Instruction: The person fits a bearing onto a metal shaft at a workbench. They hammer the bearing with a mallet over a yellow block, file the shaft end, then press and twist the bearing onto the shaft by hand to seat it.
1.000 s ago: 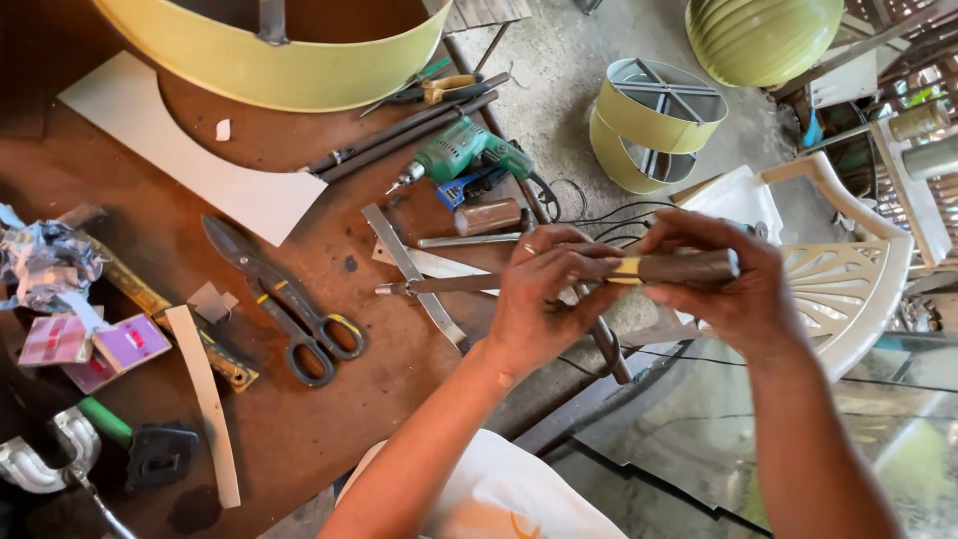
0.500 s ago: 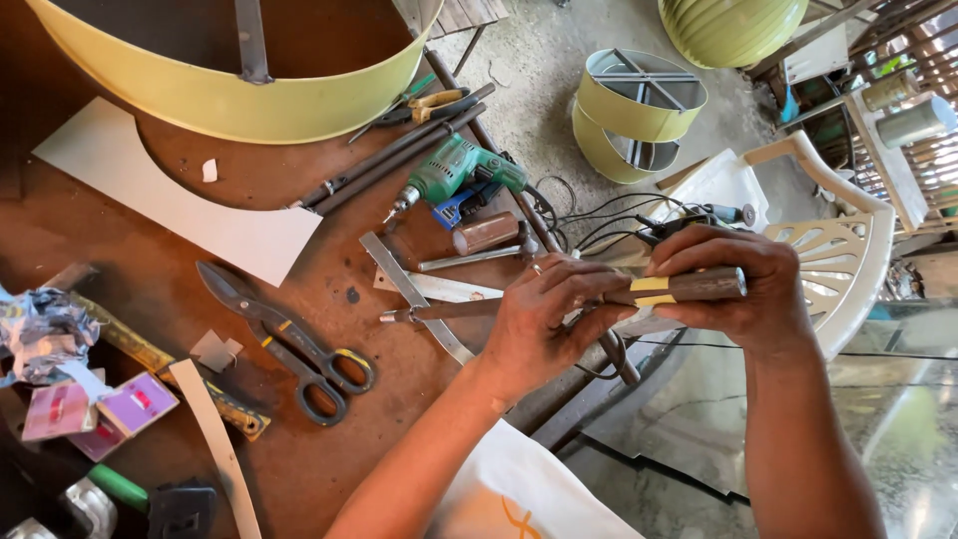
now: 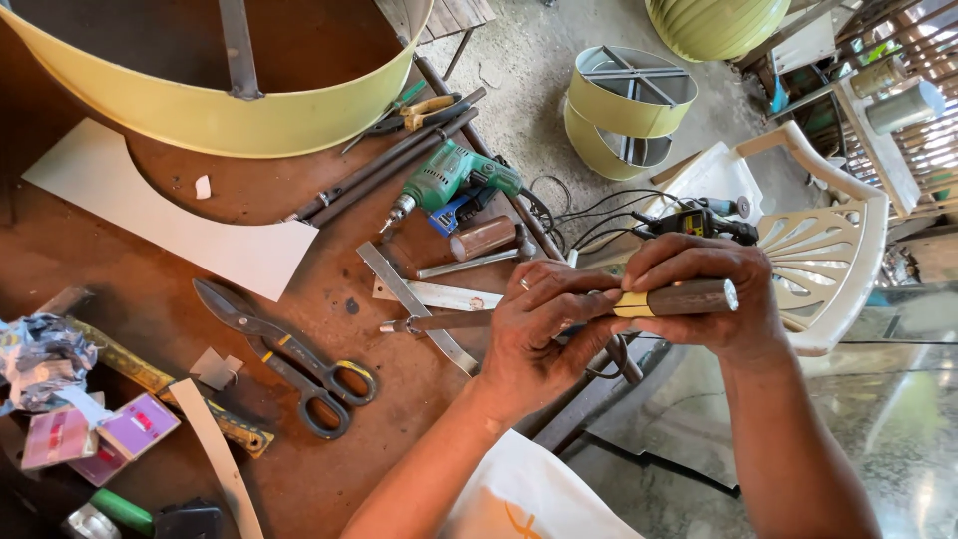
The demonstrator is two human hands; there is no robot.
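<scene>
Small pink and red packets (image 3: pixel 95 434) beside crumpled clear wrapper (image 3: pixel 45 354), workbench's left edge

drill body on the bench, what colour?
Green, with a blue part under it: the power drill, clearest in the head view.

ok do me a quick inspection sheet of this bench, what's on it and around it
surface: rusty brown worktable, crowded.
job's things: wooden-handled tool held level over the table edge.
clutter: tin snips, green power drill, hammer, metal strips, white sheet, big yellow-green drum.
grippers: right hand grips the handle; left hand holds the shaft.
cables: black cords loop off the table edge.
surroundings: white plastic chair, more yellow-green drums on the concrete floor.
</scene>
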